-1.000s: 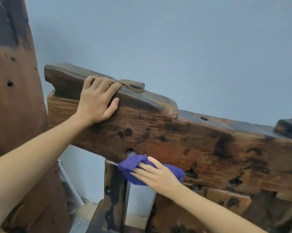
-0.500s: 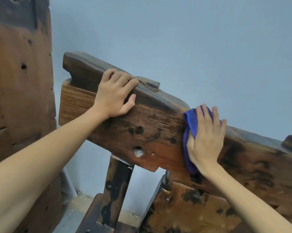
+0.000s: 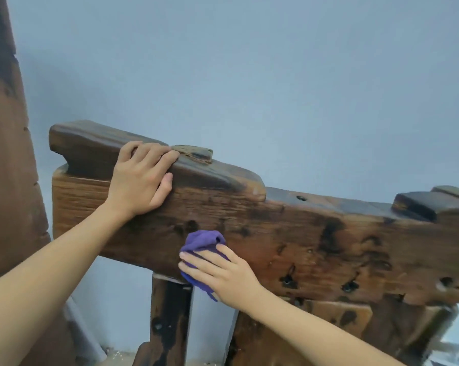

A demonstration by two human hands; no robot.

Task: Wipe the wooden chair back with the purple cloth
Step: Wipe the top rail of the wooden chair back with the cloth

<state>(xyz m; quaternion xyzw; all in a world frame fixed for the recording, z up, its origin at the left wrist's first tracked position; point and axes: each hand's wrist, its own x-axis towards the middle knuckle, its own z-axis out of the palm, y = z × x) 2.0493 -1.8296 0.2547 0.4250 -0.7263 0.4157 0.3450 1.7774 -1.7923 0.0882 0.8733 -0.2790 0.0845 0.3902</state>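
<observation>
Grey wall (image 3: 276, 75) behind, our left hand (image 3: 141, 180) grips the chair back (image 3: 315, 247) while our flat right hand (image 3: 223, 276) returns the purple cloth (image 3: 203, 240) to its lower edge for another pass.

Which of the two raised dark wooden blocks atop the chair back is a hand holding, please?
The left-end dark wooden block, gripped by the left hand; the right-end block stands untouched.

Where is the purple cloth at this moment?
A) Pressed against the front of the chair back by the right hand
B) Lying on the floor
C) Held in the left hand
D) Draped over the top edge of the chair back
A: the right hand presses the purple cloth against the front of the chair back, near its lower edge, while the left hand holds the top edge.
</observation>
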